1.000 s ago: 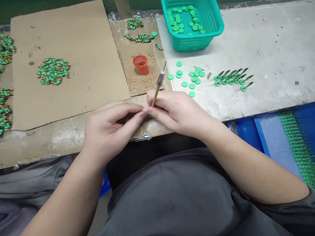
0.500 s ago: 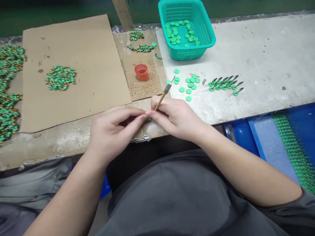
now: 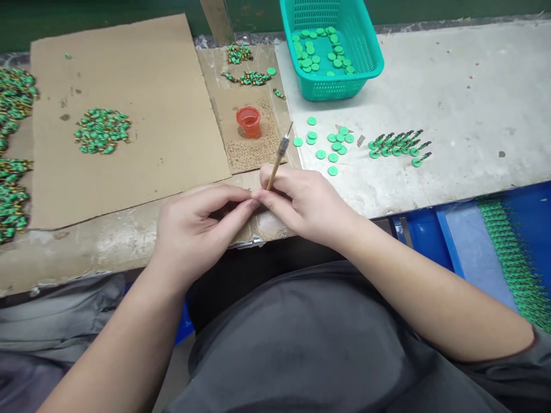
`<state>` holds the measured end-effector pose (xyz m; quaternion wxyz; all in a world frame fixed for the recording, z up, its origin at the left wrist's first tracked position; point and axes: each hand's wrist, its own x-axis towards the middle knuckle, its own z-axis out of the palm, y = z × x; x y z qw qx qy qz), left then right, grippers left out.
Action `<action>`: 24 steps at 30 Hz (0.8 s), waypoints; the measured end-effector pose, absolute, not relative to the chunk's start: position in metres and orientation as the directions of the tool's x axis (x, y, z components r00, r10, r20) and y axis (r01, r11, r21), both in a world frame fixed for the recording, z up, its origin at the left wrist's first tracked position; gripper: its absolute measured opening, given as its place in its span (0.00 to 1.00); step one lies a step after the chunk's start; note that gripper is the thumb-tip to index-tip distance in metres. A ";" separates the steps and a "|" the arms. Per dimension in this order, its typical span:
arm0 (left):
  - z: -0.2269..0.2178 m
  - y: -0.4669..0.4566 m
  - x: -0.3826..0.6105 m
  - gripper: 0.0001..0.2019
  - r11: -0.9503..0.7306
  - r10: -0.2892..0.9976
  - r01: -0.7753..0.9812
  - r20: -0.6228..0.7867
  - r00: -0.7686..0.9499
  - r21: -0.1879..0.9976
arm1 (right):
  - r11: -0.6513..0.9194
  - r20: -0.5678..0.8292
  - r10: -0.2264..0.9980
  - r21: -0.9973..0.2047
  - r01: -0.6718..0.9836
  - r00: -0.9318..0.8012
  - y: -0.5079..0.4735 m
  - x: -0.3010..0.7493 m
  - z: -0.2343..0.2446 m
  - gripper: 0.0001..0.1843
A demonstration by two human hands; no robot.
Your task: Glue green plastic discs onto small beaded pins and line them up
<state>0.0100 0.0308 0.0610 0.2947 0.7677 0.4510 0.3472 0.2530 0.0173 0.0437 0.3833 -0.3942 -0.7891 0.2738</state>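
My right hand [image 3: 301, 201] grips a thin wooden-handled tool with a fine tip, like a needle or fine brush [image 3: 276, 166], its tip pointing up and away. My left hand [image 3: 202, 229] is closed in a pinch, its thumb and forefinger meeting the right fingertips. Whatever lies between the fingertips is hidden. Just beyond the hands stands a small red cup [image 3: 248, 123] on a speckled piece of cardboard [image 3: 245, 155]. Green button-like discs [image 3: 333, 171] lie loose to the right of it. Farther right, small dark figures stand upright on green discs [image 3: 396, 146].
A teal basket [image 3: 340, 92] with green discs stands at the back. On the left, a cardboard sheet [image 3: 163, 115] bears a pile of small green pieces [image 3: 102, 131]; more heaps [image 3: 15, 172] lie beyond its left edge. At lower right, a blue tray [image 3: 430, 235] sits below the table edge.
The tool in my right hand has tilted more upright, its tip swinging left. The green bit seen between the fingertips is now hidden. The view has shifted slightly.
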 end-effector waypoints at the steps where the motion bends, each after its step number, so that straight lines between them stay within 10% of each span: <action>1: 0.060 0.031 0.010 0.11 -0.419 0.897 0.488 0.265 0.355 0.766 | 0.524 0.380 0.843 -0.744 0.416 -0.381 0.018 0.252 0.043 0.19; 12: 0.073 0.029 0.010 0.21 -0.183 0.950 0.354 0.072 0.305 0.917 | 0.148 0.147 0.989 -0.968 0.202 -0.021 -0.030 0.286 0.060 0.31; 24: 0.128 0.017 0.037 0.28 -0.174 0.927 0.279 0.062 0.370 0.944 | 0.247 0.248 0.968 -0.927 0.283 -0.033 -0.080 0.313 0.054 0.15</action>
